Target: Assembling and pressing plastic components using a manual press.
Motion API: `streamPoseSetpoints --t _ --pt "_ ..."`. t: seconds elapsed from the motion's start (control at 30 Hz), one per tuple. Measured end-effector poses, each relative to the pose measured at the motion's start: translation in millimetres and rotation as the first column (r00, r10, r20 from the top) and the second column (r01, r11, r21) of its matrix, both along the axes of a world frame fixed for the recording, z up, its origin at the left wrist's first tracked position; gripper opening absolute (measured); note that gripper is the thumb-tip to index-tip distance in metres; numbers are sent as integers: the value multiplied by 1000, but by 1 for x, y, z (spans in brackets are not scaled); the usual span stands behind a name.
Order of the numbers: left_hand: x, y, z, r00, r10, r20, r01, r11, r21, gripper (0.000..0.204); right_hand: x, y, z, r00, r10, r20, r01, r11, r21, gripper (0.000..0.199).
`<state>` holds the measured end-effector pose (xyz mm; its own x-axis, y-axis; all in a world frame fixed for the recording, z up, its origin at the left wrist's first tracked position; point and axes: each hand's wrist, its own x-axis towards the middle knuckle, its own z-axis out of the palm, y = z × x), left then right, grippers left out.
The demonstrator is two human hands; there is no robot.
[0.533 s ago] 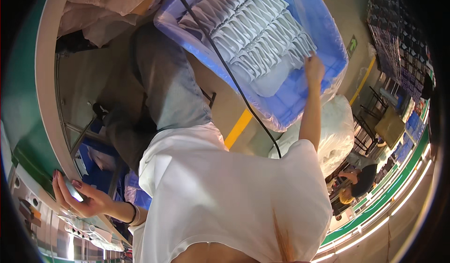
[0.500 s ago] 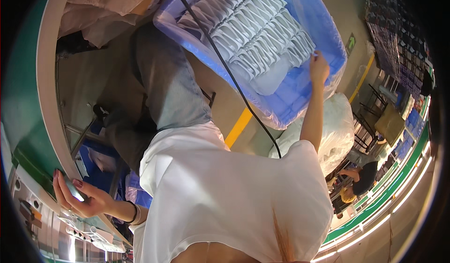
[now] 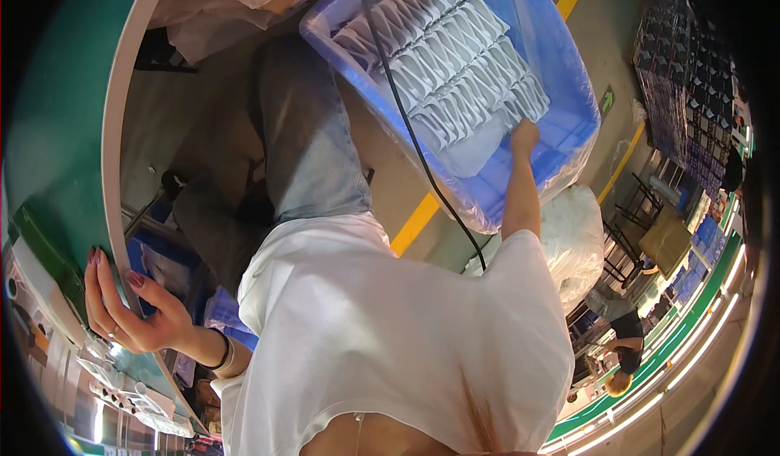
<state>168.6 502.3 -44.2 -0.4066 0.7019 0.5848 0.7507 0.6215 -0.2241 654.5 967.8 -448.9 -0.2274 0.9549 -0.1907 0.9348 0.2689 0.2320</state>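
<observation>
Green-topped bench (image 3: 61, 123): pale-edged, running up and away beyond the left hand.
Dark green block (image 3: 50, 249): long, laid on the bench, just left of the left hand's fingertips.
Left hand (image 3: 140, 314): at the bench edge; fingers parted and loosely bent, thumb standing off, nothing seen in its grasp; dark band at the wrist.
Blue tub (image 3: 486, 186): clear plastic liner; under and around the right hand.
Black cable (image 3: 404, 115): hanging across the view, left of the right hand.
White curved pieces (image 3: 455, 54): thin, ranked on edge in close rows inside the tub, directly ahead and left of the right hand.
Right hand (image 3: 526, 136): reaching into the tub at the near right end of the rows; fingertips hidden, so cannot tell how far closed or whether it grips a piece.
White plastic sack (image 3: 573, 236): bulging, right of the right forearm.
Dark wrapped stack (image 3: 662, 70): well off to the right hand's right.
</observation>
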Motion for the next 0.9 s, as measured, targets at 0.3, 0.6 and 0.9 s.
streamPoseSetpoints --t 0.3,0.6,0.9 --pt "6 3 -1 999 37 19 -38 999 17 25 -11 -7 1 997 75 -17 -74 995 63 20" --pt "4 4 6 999 -4 37 5 1000 -11 25 -40 -3 0 985 85 -152 -53 978 199 77" --pt "0 5 6 996 10 86 -8 1000 -17 31 -12 14 -57 979 -204 27 206 974 -96 113"
